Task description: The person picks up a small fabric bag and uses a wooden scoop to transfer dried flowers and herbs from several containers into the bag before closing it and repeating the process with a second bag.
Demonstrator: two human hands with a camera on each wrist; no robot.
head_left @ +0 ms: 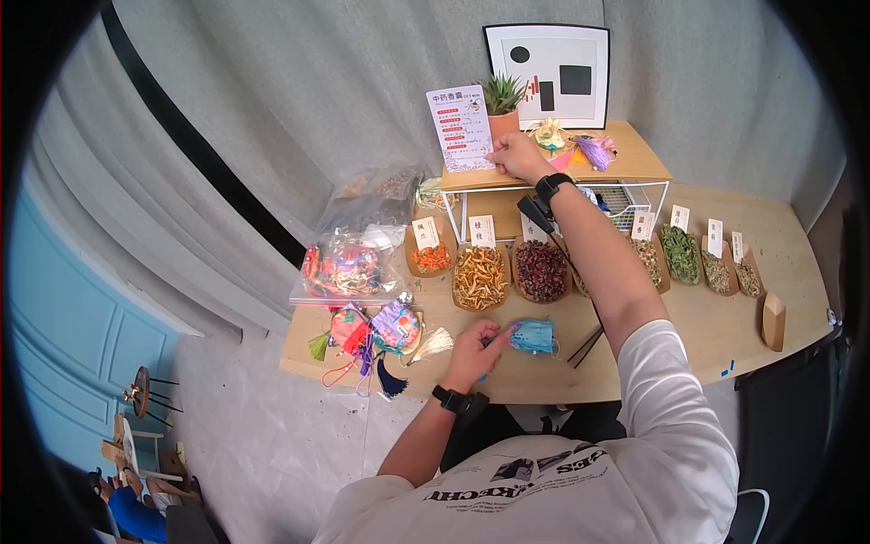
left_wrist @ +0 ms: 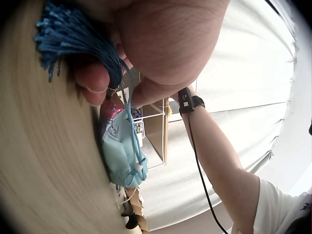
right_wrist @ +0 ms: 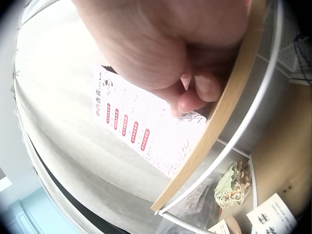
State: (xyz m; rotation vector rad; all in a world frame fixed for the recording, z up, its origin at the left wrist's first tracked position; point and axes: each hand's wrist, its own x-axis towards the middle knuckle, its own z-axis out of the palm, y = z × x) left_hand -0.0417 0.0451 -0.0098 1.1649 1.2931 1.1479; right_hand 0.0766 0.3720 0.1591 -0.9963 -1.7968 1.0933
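My right hand (head_left: pixel 519 157) pinches the lower right corner of a printed white card (head_left: pixel 459 127) that stands upright on the small wooden shelf. In the right wrist view the thumb and fingertips meet at the edge of the card (right_wrist: pixel 141 122). Low over the front of the table, my left hand (head_left: pixel 475 354) holds the blue tassel (left_wrist: pixel 73 39) of a light blue sachet pouch (head_left: pixel 533 335). The pouch (left_wrist: pixel 122 151) lies on the table just right of that hand, its cord running back between the fingers.
Paper trays of dried herbs (head_left: pixel 480 276) with name labels line the table. Colourful sachets (head_left: pixel 395 325) with tassels lie at left, below a clear plastic bag (head_left: pixel 349 267). A potted plant (head_left: pixel 504 109) and a framed picture (head_left: pixel 580 54) stand on the shelf (head_left: pixel 634 165).
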